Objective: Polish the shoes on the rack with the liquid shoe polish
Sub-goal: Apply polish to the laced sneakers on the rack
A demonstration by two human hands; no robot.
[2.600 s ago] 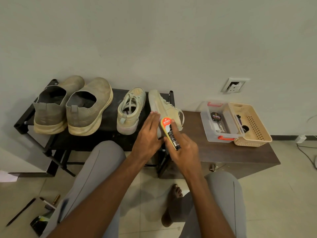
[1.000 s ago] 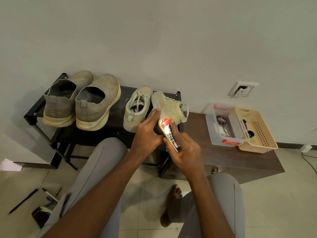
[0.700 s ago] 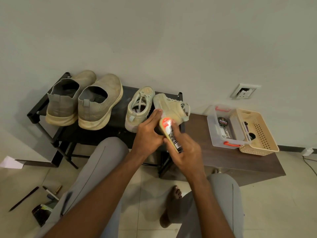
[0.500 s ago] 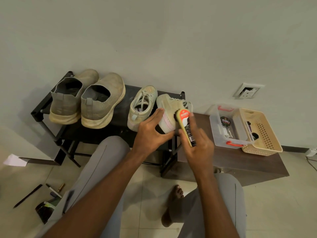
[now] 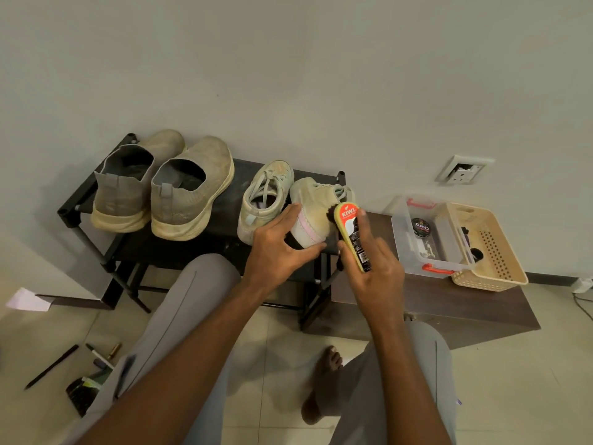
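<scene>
The right hand (image 5: 373, 268) grips the polish bottle (image 5: 352, 237), long axis pointing away, dark applicator tip against the pale sneaker (image 5: 316, 207). The left hand (image 5: 277, 252) clasps that sneaker's heel on the rack (image 5: 224, 207).

Just beside the right fingers (image 5: 380, 248), the polish bottle (image 5: 351, 236) is yellow with an orange-red top and black label. The shoe (image 5: 313, 213) is pale cream with a pink-edged sole. Black rack (image 5: 224, 200); dark brown table (image 5: 449, 303); beige perforated basket (image 5: 494, 252).
</scene>
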